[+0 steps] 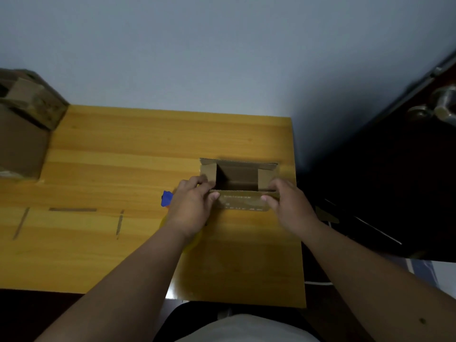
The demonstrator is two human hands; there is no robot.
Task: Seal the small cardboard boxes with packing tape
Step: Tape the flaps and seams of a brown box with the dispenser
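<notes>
A small cardboard box stands open on the wooden table near its right edge, its inside dark and its two side flaps folded inward. My left hand grips the box's near left corner, thumb on the front flap and fingers curled over the left side flap. My right hand grips the near right corner the same way. A blue and yellow tape dispenser lies on the table just left of my left hand, mostly hidden under my wrist.
A stack of larger cardboard boxes fills the table's far left corner. Dark strips lie on the tabletop at the left. A dark door with a metal knob stands to the right, past the table's edge.
</notes>
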